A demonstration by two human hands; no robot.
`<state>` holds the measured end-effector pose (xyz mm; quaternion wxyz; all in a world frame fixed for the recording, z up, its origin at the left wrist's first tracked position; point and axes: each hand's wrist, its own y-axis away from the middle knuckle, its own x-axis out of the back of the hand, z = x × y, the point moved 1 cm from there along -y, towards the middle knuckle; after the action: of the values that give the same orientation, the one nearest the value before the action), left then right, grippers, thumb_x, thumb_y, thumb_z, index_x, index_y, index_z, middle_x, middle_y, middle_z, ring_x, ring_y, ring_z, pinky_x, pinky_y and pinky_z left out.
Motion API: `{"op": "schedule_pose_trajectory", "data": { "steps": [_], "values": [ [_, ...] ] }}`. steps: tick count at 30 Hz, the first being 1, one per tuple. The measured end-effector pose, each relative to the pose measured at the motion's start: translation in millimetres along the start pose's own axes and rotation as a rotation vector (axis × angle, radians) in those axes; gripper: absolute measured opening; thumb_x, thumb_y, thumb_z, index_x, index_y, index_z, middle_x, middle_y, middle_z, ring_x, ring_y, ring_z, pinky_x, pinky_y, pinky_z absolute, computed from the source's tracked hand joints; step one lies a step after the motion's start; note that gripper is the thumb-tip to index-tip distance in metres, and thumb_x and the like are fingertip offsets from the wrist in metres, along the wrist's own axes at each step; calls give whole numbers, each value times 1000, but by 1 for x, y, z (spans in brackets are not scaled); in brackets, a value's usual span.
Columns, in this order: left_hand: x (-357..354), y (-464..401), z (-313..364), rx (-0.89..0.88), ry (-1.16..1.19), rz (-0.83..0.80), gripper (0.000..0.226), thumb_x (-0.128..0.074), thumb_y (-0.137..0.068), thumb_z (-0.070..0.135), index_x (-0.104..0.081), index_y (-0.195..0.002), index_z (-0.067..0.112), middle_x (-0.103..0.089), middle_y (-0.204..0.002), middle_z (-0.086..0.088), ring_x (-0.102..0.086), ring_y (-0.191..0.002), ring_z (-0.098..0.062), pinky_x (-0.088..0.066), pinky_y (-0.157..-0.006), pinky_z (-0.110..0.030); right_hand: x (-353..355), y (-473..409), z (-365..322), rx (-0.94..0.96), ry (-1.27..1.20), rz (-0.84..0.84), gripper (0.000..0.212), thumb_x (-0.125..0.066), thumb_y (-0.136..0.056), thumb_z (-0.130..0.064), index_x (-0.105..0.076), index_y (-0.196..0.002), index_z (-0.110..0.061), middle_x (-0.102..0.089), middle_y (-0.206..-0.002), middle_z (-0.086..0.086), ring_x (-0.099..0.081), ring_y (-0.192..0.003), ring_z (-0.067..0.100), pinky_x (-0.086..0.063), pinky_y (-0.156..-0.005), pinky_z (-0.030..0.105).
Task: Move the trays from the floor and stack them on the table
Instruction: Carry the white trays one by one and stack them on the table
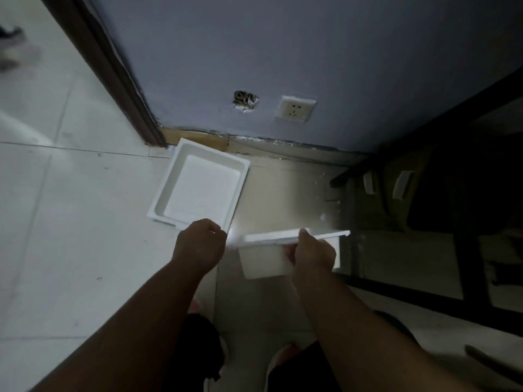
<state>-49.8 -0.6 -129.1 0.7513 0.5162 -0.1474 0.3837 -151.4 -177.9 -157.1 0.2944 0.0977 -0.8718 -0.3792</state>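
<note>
We count two white trays. The right hand (311, 250) grips the rim of one white tray (266, 261), held above the floor and seen from the side; its interior is hidden from us and its far-right end fades into shadow. The left hand (199, 244) is curled into a loose fist, empty, at the near corner of the second white tray (198, 185), which lies open side up on the tiled floor (70, 222) beyond both hands, by the wall (283, 52). One wall socket (295, 108) sits further beyond. Right of the right hand, a dark table frame (475, 264) is barely legible
</note>
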Motion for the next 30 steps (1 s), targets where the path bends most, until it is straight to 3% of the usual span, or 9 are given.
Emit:
{"op": "schedule_pose_trajectory", "data": {
  "steps": [2, 4, 6, 9, 14, 19, 23, 26, 30],
  "values": [
    [36, 39, 2, 57, -29, -28, 32, -49, -88, 14, -52, -57, 13, -58, -75, -5, -54, -78, -27, -38, -70, -30, 26, 48, -20, 1, 125, -40, 30, -70, -89, -27, -63, -69, -5, -65, -49, 6, -66, -49, 24, -61, -62, 34],
    [71, 76, 10, 113, -46, -50, 26, -47, -92, 14, -68, -78, 4, -67, -92, -13, -64, -92, -32, -47, -78, -33, 52, 98, -38, -12, 152, -67, 29, -70, -91, -24, -64, -74, -2, -66, -58, 10, -63, -48, 23, -54, -49, 22],
    [95, 106, 17, 199, 30, -77, 31, -47, -95, 20, -70, -93, -1, -70, -104, -18, -65, -102, -35, -49, -84, -35, 72, 143, -48, -45, 81, -123, 23, -72, -91, -20, -66, -82, 0, -72, -69, 17, -67, -49, 26, -52, -49, 26],
    [150, 165, 48, 289, 157, -58, 38, -47, -95, 31, -62, -79, 1, -67, -93, -16, -63, -89, -34, -42, -71, -30, 106, 218, -87, -34, -9, -281, 19, -70, -92, -15, -66, -92, 3, -73, -77, 24, -65, -46, 24, -49, -47, 28],
    [221, 253, 82, 337, 304, 125, 47, -41, -99, 38, -68, -95, 0, -64, -86, -13, -60, -84, -32, -43, -71, -30, 166, 316, -157, 199, 19, -587, 20, -65, -96, -20, -67, -98, 1, -70, -72, 13, -62, -53, 16, -47, -48, 28],
    [279, 357, 119, 210, 590, 410, 37, -56, -92, 30, -55, -60, 11, -60, -61, -5, -55, -62, -25, -40, -62, -30, 255, 408, -230, 561, 87, -771, 18, -65, -96, -11, -59, -86, 3, -71, -60, 4, -65, -50, 9, -49, -45, 22],
    [294, 425, 135, 105, 728, 478, 33, -65, -84, 25, -49, -57, 13, -56, -59, -4, -46, -57, -22, -37, -59, -30, 305, 446, -256, 748, 123, -820, 13, -68, -94, -11, -62, -82, -9, -70, -62, -4, -65, -57, 10, -51, -49, 25],
    [307, 460, 140, 36, 769, 537, 36, -68, -86, 21, -47, -57, 15, -51, -62, -6, -43, -56, -21, -35, -58, -29, 331, 472, -269, 864, 168, -848, 7, -69, -93, -11, -67, -92, -18, -74, -79, -2, -70, -67, 14, -52, -54, 28],
    [340, 493, 146, -120, 799, 619, 27, -69, -89, 19, -50, -71, 14, -48, -66, -4, -48, -61, -22, -39, -60, -29, 359, 509, -274, 971, 145, -832, 10, -69, -93, -12, -68, -94, -21, -76, -78, -6, -73, -69, 7, -54, -55, 16]
  ]
}}
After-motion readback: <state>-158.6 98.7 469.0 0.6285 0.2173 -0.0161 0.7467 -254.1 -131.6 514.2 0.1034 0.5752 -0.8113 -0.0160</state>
